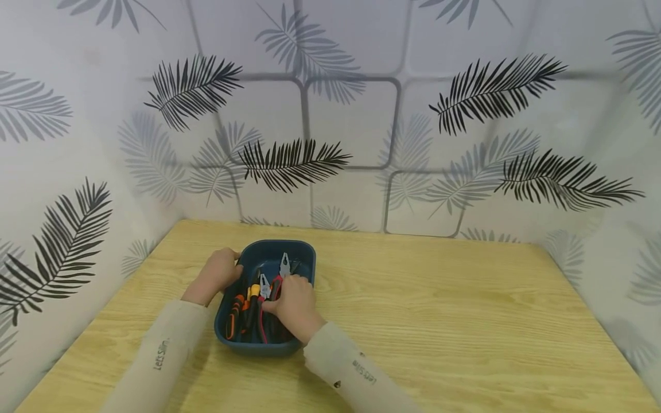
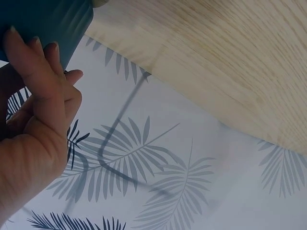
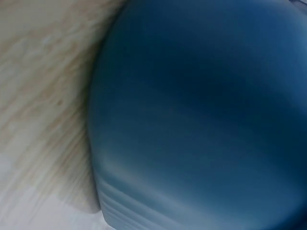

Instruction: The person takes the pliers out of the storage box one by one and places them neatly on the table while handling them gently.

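Farther pliers (image 1: 285, 265) in bin (image 1: 259, 253), right hand (image 1: 296, 304) nearer

The nose lies just beyond the right fingers, long axis pointing toward the bin's far edge. Whether these fingers grip, the inspector cannot tell. The left hand (image 1: 217, 275) pinches the bin's left edge.

L grip (image 2: 44, 108) on blue bin (image 2: 50, 19), tbl (image 2: 216, 57)

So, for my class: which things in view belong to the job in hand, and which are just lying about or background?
Likely the job:
blue bin, touched by the left hand
two pliers, at the right hand
orange-and-black tool, in the bin
yellow-and-black tool, beside it

Likely just surroundings:
wooden table, under the bin
leaf-patterned wall
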`<move>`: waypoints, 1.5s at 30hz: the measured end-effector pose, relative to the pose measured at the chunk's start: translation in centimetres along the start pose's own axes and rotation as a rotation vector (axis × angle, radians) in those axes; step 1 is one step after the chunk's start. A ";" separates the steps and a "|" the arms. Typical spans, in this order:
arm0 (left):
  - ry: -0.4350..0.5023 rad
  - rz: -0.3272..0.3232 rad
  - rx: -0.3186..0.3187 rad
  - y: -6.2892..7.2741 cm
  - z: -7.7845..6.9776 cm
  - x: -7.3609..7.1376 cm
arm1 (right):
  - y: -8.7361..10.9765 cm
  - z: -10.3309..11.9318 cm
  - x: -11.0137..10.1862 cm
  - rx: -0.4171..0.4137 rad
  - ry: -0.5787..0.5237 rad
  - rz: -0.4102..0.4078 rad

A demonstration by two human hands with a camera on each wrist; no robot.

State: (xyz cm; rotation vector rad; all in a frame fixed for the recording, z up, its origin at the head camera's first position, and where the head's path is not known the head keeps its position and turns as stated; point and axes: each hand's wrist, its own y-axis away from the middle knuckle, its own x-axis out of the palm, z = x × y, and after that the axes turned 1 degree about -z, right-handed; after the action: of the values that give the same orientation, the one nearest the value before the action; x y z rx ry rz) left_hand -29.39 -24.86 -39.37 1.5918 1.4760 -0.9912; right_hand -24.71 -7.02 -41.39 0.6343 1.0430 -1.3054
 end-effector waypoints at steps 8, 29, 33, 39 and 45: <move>0.002 -0.009 0.005 -0.1 -0.2 -0.1 | 0.2 -0.2 -0.1 0.010 -0.079 -0.037; -0.036 -0.012 0.024 0.8 0.3 -0.4 | 1.2 0.3 -2.1 -0.018 -0.387 -0.068; -0.046 -0.031 0.026 1.0 0.4 -0.6 | 1.4 0.2 -3.0 -0.010 -0.424 -0.073; -0.036 -0.008 0.037 0.2 0.1 0.0 | 1.4 -1.5 -4.5 0.039 -0.437 -0.077; -0.047 -0.029 0.056 -0.1 0.1 0.3 | 1.0 -3.1 -5.9 0.074 -0.429 -0.102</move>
State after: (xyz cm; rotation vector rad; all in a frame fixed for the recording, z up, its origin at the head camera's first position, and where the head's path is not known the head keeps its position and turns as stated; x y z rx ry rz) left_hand -29.48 -24.81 -39.65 1.5793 1.4546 -1.0883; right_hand -24.13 -1.39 -37.67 0.3356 0.6839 -1.4934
